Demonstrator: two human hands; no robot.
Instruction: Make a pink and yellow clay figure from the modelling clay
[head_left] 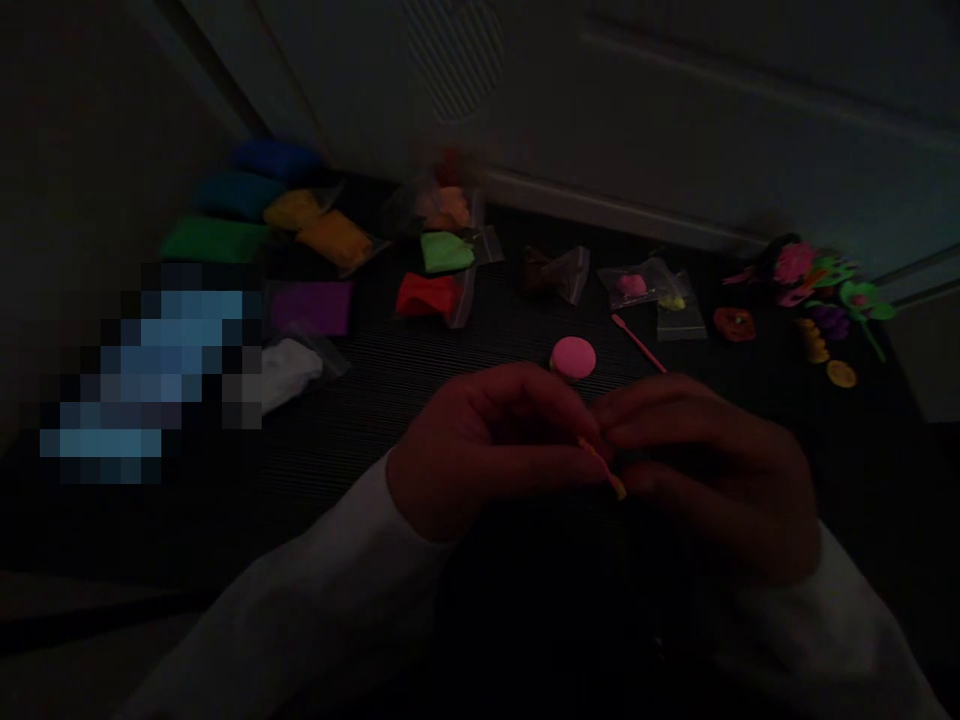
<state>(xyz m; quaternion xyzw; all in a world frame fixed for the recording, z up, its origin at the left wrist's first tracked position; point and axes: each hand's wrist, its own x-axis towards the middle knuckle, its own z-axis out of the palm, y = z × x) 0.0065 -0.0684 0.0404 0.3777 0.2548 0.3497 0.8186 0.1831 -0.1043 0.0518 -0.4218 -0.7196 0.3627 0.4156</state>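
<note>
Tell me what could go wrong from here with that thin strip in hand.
The thin strip pinched in the left hand looks slight, so a hard squeeze might bend or tear it.
The pink disc lies just beyond the left hand, and the pink stick just beyond the right hand; a careless move could knock either.
The picture is very dark, so a small slip may be hard to spot.

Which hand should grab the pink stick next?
Probably the right hand: the pink stick lies just beyond it. The left hand is farther away, seemingly pinching the small pink-yellow strip.
</note>
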